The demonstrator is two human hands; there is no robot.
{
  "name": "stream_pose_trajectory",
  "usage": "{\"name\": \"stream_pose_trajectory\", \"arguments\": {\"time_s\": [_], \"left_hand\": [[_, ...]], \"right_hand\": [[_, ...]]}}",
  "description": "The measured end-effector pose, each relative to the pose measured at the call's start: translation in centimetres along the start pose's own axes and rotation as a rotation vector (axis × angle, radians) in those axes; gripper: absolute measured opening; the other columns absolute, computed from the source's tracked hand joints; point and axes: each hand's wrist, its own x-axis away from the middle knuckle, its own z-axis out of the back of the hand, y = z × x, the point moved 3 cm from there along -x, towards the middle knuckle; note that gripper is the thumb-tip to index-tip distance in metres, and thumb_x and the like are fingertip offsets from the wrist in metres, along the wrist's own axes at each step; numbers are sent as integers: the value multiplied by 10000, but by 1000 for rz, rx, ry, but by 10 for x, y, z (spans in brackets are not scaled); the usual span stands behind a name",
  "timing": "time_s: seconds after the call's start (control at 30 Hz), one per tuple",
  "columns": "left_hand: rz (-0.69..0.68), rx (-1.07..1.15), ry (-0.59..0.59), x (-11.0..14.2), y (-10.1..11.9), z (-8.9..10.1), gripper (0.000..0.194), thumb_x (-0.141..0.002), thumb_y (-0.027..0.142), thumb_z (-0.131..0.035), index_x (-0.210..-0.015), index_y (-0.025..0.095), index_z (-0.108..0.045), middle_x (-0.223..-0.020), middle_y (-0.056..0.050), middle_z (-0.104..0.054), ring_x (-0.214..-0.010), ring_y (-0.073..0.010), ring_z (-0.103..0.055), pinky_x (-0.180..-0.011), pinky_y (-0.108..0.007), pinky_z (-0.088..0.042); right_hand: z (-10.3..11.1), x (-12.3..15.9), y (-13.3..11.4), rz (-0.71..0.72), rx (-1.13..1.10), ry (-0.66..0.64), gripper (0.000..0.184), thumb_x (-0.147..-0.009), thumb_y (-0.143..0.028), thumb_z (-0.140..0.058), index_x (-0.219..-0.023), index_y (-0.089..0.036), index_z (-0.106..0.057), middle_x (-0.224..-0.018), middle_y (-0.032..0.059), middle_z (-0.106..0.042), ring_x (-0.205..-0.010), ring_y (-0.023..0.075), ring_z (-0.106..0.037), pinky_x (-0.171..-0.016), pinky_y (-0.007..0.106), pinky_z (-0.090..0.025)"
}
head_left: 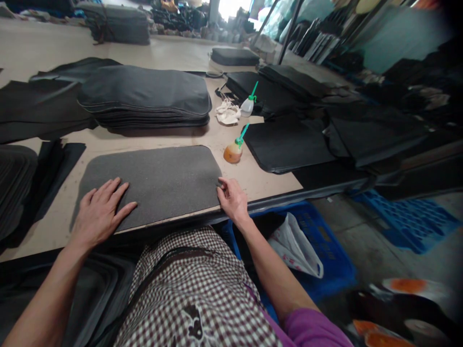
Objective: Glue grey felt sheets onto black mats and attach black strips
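A dark grey panel (159,180) with rounded corners lies flat at the table's front edge. My left hand (99,212) rests palm down on its left end, fingers spread. At the panel's right edge, my right hand (233,197) has its thumb and forefinger closed on the rim. Just beyond that hand stands a squat bottle (232,153) of amber liquid with a green nozzle. Farther back is a second bottle (247,107), whitish with a green nozzle, beside a crumpled white cloth (227,113).
Behind the panel sits a thick stack of black panels (144,94). More black sheets (289,144) cover the table's right side, and dark pieces (16,188) are piled at left. Below the edge is a blue crate (334,255) holding a white bag (294,246).
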Motion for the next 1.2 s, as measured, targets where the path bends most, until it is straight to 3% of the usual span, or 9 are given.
{"name": "stream_pose_trajectory", "arguments": {"time_s": [1.2], "left_hand": [[3, -1, -1, 0, 0, 1, 734, -1019, 656, -297, -1618, 239, -379, -1715, -111, -327, -1584, -319, -289, -1277, -542, -200]], "right_hand": [[1, 0, -1, 10, 16, 12, 302, -1001, -238, -568, -1294, -207, -637, -974, 56, -665, -900, 201, -663, -772, 314, -541]]}}
